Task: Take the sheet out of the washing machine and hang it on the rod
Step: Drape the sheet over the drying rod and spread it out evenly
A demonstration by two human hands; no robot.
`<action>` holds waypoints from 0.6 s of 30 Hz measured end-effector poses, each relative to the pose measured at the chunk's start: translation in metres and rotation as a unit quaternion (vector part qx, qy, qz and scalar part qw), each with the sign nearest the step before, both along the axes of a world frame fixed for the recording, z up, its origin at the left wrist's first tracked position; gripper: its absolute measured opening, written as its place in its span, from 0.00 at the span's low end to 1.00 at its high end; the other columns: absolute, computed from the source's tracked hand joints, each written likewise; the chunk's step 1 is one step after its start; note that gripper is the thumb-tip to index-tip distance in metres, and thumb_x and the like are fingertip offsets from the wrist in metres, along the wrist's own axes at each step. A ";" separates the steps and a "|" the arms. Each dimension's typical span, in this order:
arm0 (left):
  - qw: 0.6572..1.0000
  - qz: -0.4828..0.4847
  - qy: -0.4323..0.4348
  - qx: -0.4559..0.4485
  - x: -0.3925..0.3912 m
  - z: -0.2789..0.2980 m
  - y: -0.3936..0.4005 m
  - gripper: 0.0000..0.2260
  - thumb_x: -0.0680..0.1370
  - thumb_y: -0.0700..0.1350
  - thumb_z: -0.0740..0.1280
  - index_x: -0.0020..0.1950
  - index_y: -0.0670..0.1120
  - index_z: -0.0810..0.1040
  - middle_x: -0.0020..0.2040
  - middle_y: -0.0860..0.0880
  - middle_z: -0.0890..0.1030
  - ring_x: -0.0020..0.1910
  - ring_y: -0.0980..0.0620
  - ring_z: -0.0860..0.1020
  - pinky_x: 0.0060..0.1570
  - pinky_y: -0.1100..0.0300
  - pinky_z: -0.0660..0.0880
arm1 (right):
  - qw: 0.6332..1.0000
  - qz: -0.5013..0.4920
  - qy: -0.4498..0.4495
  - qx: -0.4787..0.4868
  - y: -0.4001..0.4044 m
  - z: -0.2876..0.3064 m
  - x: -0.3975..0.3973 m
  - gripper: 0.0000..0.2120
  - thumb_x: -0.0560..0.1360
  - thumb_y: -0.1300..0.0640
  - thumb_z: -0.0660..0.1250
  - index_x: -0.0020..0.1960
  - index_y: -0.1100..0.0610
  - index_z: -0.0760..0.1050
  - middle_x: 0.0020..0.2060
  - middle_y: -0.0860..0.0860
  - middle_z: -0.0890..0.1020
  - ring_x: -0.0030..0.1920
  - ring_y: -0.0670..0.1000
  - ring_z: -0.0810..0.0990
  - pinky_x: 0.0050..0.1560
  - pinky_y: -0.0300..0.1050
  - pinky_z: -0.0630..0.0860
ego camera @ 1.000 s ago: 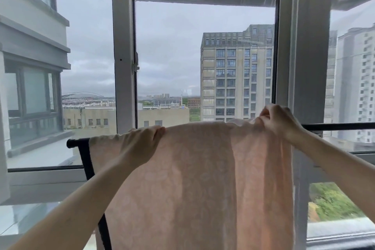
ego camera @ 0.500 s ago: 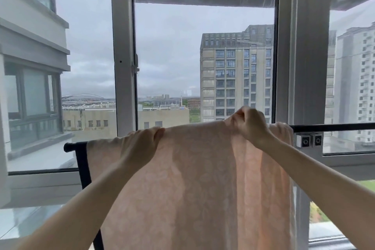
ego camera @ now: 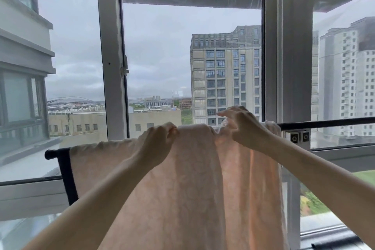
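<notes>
Sheet [ego camera: 182, 189]: pale peach, faintly patterned, draped over black rod [ego camera: 324, 123] before window [ego camera: 192, 57], bunched at right. Left hand [ego camera: 157, 142]: fingers pinching top fold, forearm extended. Right hand [ego camera: 241, 124]: fingers loosely spread, curled over bunched edge.

The sheet [ego camera: 182, 189] hung over the rod [ego camera: 324, 123], which ran left to right in front of the window [ego camera: 190, 67]. The left hand [ego camera: 156, 144] sat at the sheet's top edge; the right hand [ego camera: 243, 126] was to its right, above the rod. Tall buildings [ego camera: 225, 79] stood beyond the glass.
</notes>
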State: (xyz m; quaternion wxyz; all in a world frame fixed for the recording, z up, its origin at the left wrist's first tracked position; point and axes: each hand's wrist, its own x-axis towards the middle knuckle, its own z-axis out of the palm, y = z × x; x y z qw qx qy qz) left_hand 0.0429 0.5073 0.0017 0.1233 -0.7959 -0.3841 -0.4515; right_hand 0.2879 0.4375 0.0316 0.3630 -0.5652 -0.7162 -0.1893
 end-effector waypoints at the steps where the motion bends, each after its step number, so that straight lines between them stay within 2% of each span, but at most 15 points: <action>1: 1.000 -0.001 0.000 0.007 0.004 -0.004 0.002 0.14 0.81 0.52 0.57 0.56 0.50 0.80 0.46 0.49 0.85 0.43 0.48 0.82 0.42 0.54 0.78 | 1.000 0.013 -0.009 0.004 0.004 -0.003 -0.005 0.17 0.76 0.60 0.65 0.65 0.56 0.74 0.63 0.52 0.76 0.65 0.50 0.70 0.65 0.44 0.67; 4: 0.999 0.014 0.015 0.031 0.004 -0.013 0.006 0.19 0.79 0.59 0.50 0.58 0.54 0.76 0.48 0.51 0.85 0.43 0.47 0.83 0.43 0.50 0.78 | 0.999 0.000 -0.028 0.021 0.016 -0.015 -0.010 0.09 0.77 0.54 0.66 0.55 0.53 0.80 0.52 0.49 0.82 0.55 0.50 0.76 0.59 0.53 0.72; 6: 0.998 0.040 0.024 0.033 -0.001 -0.014 0.005 0.19 0.79 0.62 0.47 0.59 0.58 0.73 0.50 0.54 0.84 0.45 0.47 0.82 0.44 0.51 0.78 | 0.999 0.016 0.015 0.036 0.022 -0.021 -0.009 0.05 0.76 0.55 0.67 0.49 0.54 0.80 0.45 0.48 0.82 0.48 0.49 0.78 0.54 0.50 0.74; 8: 0.996 0.079 0.030 0.030 -0.004 -0.014 0.003 0.17 0.81 0.61 0.48 0.61 0.60 0.72 0.50 0.54 0.84 0.46 0.47 0.82 0.43 0.53 0.77 | 0.996 0.042 0.063 0.056 0.027 -0.022 -0.007 0.03 0.75 0.58 0.68 0.46 0.56 0.80 0.42 0.48 0.82 0.45 0.49 0.79 0.52 0.49 0.75; 12: 0.993 0.115 0.025 0.006 -0.001 -0.012 -0.004 0.17 0.82 0.56 0.52 0.49 0.51 0.77 0.40 0.49 0.83 0.40 0.46 0.81 0.39 0.55 0.71 | 0.991 0.033 0.102 0.081 0.036 -0.022 -0.001 0.04 0.77 0.60 0.65 0.43 0.55 0.76 0.42 0.50 0.80 0.44 0.50 0.77 0.50 0.48 0.72; 15: 0.989 0.149 0.017 0.000 0.011 -0.012 -0.012 0.14 0.83 0.54 0.53 0.47 0.50 0.75 0.41 0.48 0.83 0.43 0.43 0.80 0.39 0.55 0.65 | 0.988 0.027 0.124 0.088 0.039 -0.018 0.021 0.03 0.77 0.62 0.64 0.46 0.59 0.76 0.44 0.54 0.81 0.45 0.52 0.78 0.50 0.48 0.75; 18: 0.985 0.168 0.007 -0.022 0.025 -0.009 -0.016 0.15 0.83 0.54 0.53 0.46 0.49 0.74 0.41 0.46 0.83 0.44 0.41 0.80 0.41 0.53 0.67 | 0.986 0.006 0.148 0.074 0.035 -0.009 0.059 0.03 0.77 0.62 0.65 0.47 0.62 0.77 0.42 0.54 0.80 0.43 0.50 0.76 0.48 0.44 0.74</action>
